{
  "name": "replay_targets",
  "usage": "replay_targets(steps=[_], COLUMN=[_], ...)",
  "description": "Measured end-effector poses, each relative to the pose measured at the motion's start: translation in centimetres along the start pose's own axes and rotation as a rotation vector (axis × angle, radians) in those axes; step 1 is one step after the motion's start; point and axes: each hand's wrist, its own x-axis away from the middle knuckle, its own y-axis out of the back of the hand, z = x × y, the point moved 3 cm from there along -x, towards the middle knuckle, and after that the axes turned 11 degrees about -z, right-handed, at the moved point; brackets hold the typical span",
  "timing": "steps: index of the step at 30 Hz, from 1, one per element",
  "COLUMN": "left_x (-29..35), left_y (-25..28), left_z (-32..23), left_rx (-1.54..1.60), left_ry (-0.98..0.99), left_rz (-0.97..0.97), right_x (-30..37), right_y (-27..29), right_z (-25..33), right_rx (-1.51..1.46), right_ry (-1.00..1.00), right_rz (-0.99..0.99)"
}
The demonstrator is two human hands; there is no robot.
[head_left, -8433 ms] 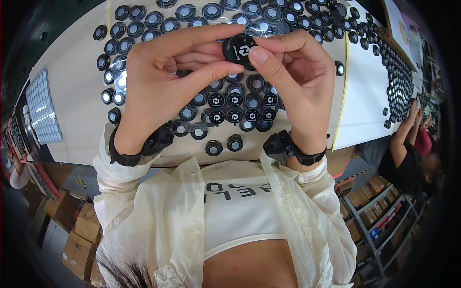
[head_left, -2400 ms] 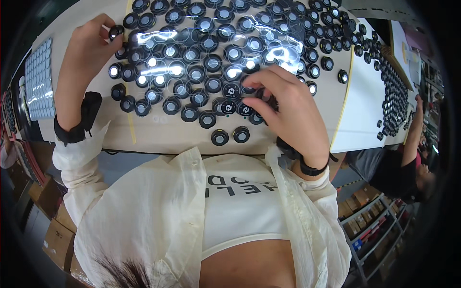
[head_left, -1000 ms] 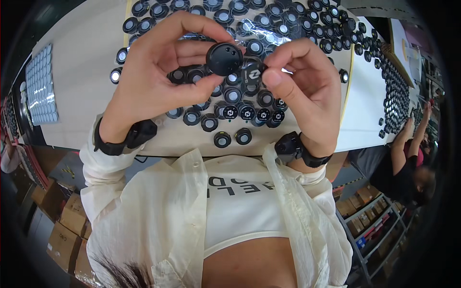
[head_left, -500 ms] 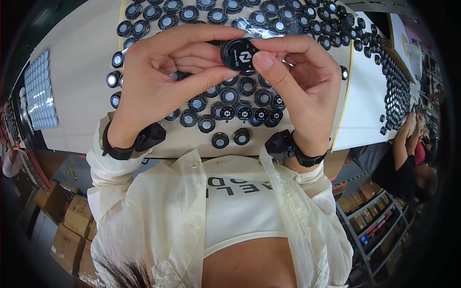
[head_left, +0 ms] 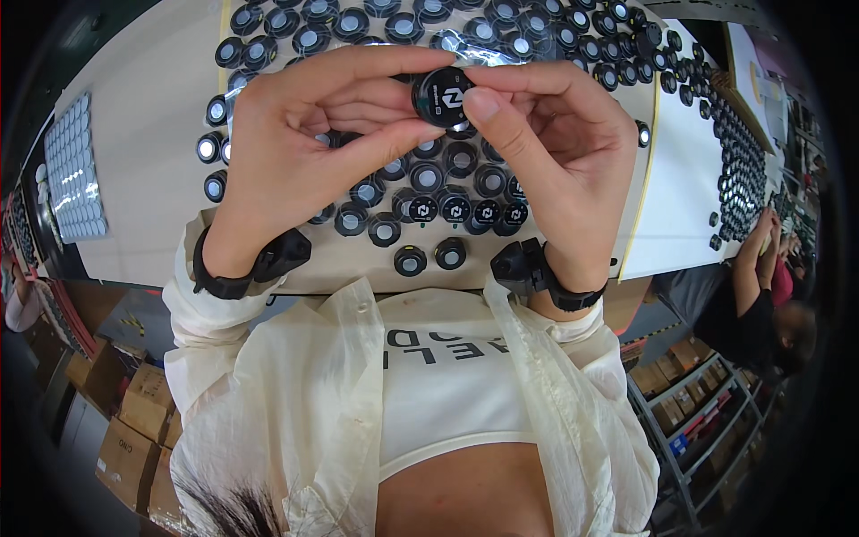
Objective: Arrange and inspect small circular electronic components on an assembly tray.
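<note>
The small round black cap [head_left: 442, 95] is held up in front of the person, above the table [head_left: 152, 161], at about twelve o'clock in the head view. Both hands pinch it: the left hand [head_left: 309, 148] grips its left rim with thumb and fingertips, and the right hand [head_left: 555, 152] holds the right edge, its thumb [head_left: 490, 121] lying against the face beside the white mark. To do this well, I judge that the grip should stay on the rim, leaving the printed face uncovered, and that the piece should be kept level and centred over the table so a slip drops it onto the surface and not off the near edge.

Directly beneath, from five to seven o'clock of the cap, lies a dense cluster of like black caps [head_left: 452, 179], some face up with white marks, some showing pale centres. Two stray ones [head_left: 429, 258] sit nearest the table's front edge. More caps [head_left: 403, 22] spread along the far side at twelve o'clock, and another band [head_left: 738, 152] runs away at three o'clock.

At nine o'clock a tray of pale round inserts [head_left: 72, 174] rests well apart. Each wrist carries a black band with a device [head_left: 523, 267]. At four o'clock another person's arm [head_left: 747, 268] reaches to the table. The crowded caps below leave little bare room to set anything down.
</note>
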Motion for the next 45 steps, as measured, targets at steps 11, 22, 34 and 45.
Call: replay_targets(steps=[11, 22, 34, 45], left_x=[0.3, -1.8, -20.4, -1.4], left_y=[-0.7, 0.4, 11.9, 17.4], left_z=[0.0, 1.0, 2.6, 0.4], left_rx=[-0.189, 0.081, -1.249, -1.126], left_ry=[-0.069, -0.067, -0.208, -0.03], left_rz=[-0.081, -0.058, -0.004, 0.225], right_x=[0.3, -0.2, 0.8, 1.7], right_y=[-0.4, -1.5, -0.9, 2.9], right_z=[-0.6, -0.7, -0.1, 0.1], right_rx=[0.154, 0.536, 0.338, 0.629], right_ry=[0.131, 0.485, 0.185, 0.089], right_rz=[-0.084, -0.02, 0.176, 0.262])
